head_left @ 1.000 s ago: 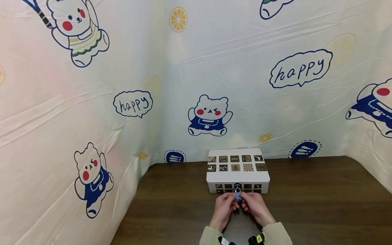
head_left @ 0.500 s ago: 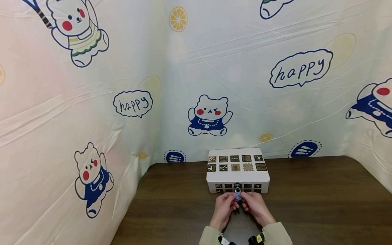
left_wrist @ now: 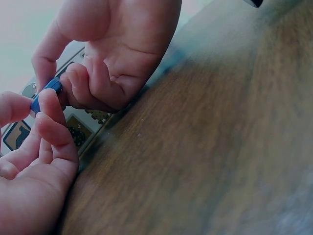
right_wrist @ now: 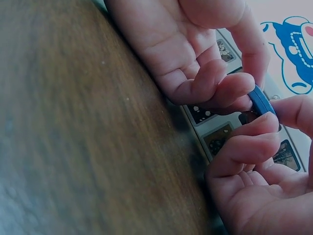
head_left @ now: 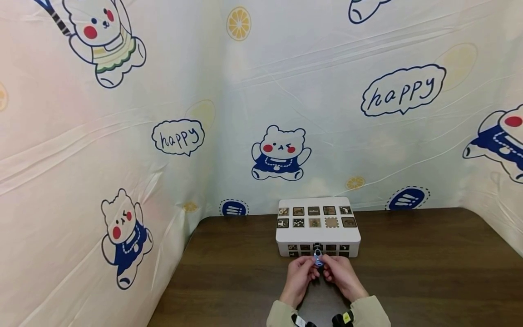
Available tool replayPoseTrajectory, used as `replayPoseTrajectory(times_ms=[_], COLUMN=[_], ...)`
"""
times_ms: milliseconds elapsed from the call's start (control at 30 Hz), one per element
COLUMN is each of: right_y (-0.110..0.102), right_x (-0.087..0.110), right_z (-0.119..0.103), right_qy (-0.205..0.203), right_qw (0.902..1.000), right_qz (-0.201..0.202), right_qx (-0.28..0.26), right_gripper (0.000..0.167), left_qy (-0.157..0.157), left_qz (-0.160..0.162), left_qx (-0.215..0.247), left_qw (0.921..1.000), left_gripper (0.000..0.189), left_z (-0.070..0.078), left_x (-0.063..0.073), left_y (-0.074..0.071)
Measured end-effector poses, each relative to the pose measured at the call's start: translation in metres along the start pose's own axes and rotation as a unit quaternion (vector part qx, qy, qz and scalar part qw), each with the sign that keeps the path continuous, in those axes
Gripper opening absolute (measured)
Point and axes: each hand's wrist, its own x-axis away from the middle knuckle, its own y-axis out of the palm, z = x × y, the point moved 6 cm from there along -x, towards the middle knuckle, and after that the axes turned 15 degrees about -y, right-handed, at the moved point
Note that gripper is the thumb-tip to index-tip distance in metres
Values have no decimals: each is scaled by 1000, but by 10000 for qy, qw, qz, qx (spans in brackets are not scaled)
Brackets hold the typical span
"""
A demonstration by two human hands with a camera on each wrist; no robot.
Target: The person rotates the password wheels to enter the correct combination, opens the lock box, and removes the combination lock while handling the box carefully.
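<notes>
A small blue padlock [head_left: 318,261] with a silver shackle is in front of the white box [head_left: 318,235]. Its shackle overlaps the dark latch [head_left: 317,246] on the box's front side in the head view. My left hand [head_left: 298,278] pinches the padlock from the left between thumb and curled fingers. From the other side my right hand [head_left: 341,276] grips it the same way. The left wrist view shows the padlock's blue edge [left_wrist: 53,86] between both sets of fingertips. In the right wrist view the blue padlock [right_wrist: 263,105] is partly covered by fingers.
The box has small dark picture squares on its lid and front, and stands at the back of a dark brown wooden table [head_left: 416,272]. Behind it hangs a pale cloth [head_left: 265,91] printed with bears. Black straps [head_left: 342,319] with small devices sit at both wrists.
Both hands keep holding the padlock at the box's front, with hardly any movement. The head view has shifted very slightly.
</notes>
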Motion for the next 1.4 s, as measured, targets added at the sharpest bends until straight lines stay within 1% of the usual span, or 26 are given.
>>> replayPoseTrajectory(times_ms=[233, 367, 500, 567, 633, 767, 833, 1033, 1100, 1300, 1400], right_y=[0, -2, -4, -5, -6, -8, -9, -10, -10, -8, -7], right_x=[1, 0, -1, -1, 0, -1, -2, -3, -3, -3, -2], right_z=[-3, -3, -3, -4, -5, -4, -4, -3, -2, 1, 1], right_qy=[0, -18, -127, -212, -270, -210, -144, -88, -75, 33, 80], right_qw=[10000, 9999, 9997, 9992, 9990, 9994, 9998, 9999, 9999, 9991, 9987], right_qz=[-77, -82, -132, -257, -285, -189, -57, 28, -13, -406, -502], right_qx=[-61, -95, -146, -204, -222, -205, -161, -131, -118, -102, -107], right_gripper=[19, 19, 20, 21, 22, 20, 20, 20, 21, 23, 24], left_qy=[94, 78, 83, 88, 89, 72, 73, 85, 82, 49, 50], left_qz=[-48, -19, -11, -10, -9, 15, 18, 12, 13, 29, 27], left_qx=[-1, 30, 47, 58, 70, 73, 76, 99, 97, 78, 68], left_qw=[9999, 10000, 10000, 9999, 9999, 9999, 9999, 9999, 9999, 10000, 10000], left_gripper=[19, 18, 17, 17, 16, 15, 15, 15, 15, 15, 16], left_z=[1, 1, 1, 0, 0, 0, 0, 0, 0, -1, -1], left_x=[-1, 0, 0, -1, -1, -1, -1, -1, -2, -2, -2], left_y=[1, 0, 0, 0, 0, 0, 0, 0, 0, -1, -1])
